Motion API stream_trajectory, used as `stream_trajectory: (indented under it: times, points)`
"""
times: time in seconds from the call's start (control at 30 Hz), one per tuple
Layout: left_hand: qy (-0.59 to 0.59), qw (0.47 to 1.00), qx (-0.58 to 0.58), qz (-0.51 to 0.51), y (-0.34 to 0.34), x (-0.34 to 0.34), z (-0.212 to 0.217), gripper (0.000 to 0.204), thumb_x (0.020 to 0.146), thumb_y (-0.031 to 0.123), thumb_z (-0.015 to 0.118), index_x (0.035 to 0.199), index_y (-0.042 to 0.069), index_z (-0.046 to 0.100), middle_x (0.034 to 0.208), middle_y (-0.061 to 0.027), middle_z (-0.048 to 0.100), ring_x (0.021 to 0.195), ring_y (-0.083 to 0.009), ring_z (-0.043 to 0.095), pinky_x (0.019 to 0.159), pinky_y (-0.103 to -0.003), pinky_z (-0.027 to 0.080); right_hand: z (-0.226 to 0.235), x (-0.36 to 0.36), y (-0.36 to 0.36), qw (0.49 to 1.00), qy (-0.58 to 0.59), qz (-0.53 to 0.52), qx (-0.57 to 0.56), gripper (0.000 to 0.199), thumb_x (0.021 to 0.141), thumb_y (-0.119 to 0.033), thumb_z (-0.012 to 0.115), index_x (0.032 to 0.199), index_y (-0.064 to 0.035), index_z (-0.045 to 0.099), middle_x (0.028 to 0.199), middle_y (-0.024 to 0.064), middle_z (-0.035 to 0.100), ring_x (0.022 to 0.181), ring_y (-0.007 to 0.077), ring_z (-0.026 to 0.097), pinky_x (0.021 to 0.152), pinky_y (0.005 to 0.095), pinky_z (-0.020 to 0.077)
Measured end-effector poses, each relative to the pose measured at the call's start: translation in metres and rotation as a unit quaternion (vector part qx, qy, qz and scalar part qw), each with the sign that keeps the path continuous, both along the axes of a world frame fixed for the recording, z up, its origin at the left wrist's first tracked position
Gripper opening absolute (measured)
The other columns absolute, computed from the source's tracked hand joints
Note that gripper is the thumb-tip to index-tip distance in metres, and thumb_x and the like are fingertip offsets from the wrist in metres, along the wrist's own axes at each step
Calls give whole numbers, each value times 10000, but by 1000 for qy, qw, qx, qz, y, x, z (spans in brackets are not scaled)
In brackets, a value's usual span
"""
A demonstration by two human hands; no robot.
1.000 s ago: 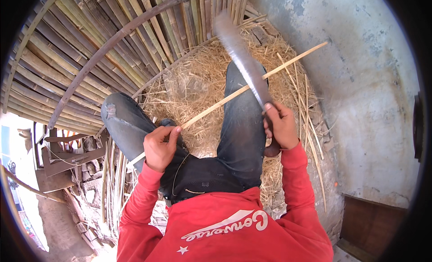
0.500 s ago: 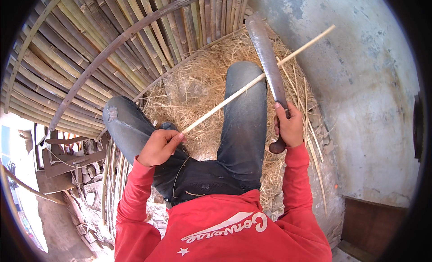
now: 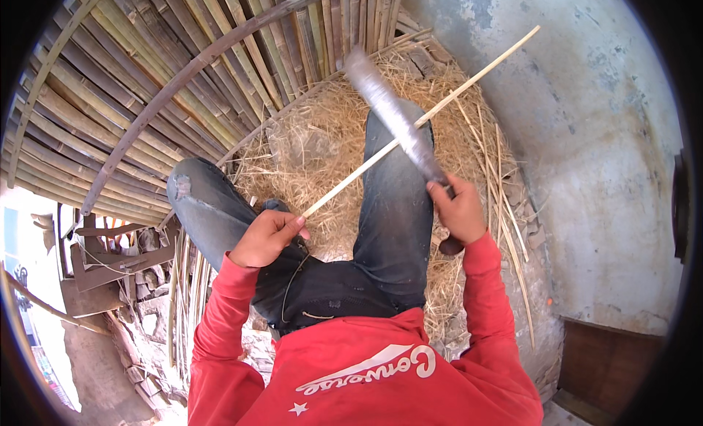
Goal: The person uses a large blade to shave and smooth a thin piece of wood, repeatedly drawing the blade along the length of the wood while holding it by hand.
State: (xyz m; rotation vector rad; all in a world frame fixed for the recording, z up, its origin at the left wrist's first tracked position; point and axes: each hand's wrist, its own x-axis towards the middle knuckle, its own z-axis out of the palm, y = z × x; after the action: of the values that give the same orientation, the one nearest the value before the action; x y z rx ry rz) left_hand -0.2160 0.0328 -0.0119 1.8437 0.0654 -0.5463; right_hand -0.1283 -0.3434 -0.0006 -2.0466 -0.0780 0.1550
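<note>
Between thumb and fingers, my left hand [image 3: 268, 237] pinches the near end of a thin pale bamboo strip [image 3: 351, 178]. The strip slants up to the right, over my right thigh, and its far end stands in front of the wall. My right hand [image 3: 460, 208] is closed round the dark handle of a machete [image 3: 395, 118]. Its long grey blade points up and to the left, slightly blurred, and crosses over the strip above my right knee. Whether the edge touches the strip, I cannot tell.
Straw-like shavings [image 3: 315, 133] cover the ground round my legs. Several thin strips [image 3: 505, 206] lie to the right, and more [image 3: 187, 301] at the left. A bamboo slat fence [image 3: 168, 82] rises at the far left, a grey wall [image 3: 586, 148] at the right.
The machete has swung left and nearer, its tip turning from upright toward the upper left. My left hand has shifted slightly right, and the strip's far end has risen a little.
</note>
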Motion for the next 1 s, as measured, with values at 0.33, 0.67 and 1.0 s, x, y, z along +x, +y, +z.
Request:
stream_trajectory:
  times: [0.33, 0.67, 1.0]
  points:
    - [-20, 999, -30, -6, -10, 6, 1, 408, 1109, 298, 577, 923, -7, 776, 616, 43, 471, 600, -66, 413, 553, -296, 336, 4, 3, 12, 1000, 3, 17, 18, 236, 1011, -237, 684, 1075, -16, 732, 638, 19, 607, 564, 103, 592, 559, 305, 457]
    - [15, 995, -96, -1, -21, 11, -14, 375, 1106, 288, 591, 970, 1, 789, 582, 64, 434, 532, -66, 367, 504, -292, 303, 1, -3, 15, 991, 93, 46, 84, 254, 1049, -220, 649, 1184, -7, 678, 603, -11, 541, 422, 80, 471, 382, 266, 369]
    - [114, 976, -184, -2, -25, 12, -13, 412, 1130, 322, 551, 1029, -20, 757, 581, 83, 358, 480, -42, 304, 464, -240, 235, 8, -2, 13, 996, 82, 31, 33, 271, 1036, -256, 662, 1152, -18, 716, 606, -8, 575, 471, 86, 529, 442, 277, 409]
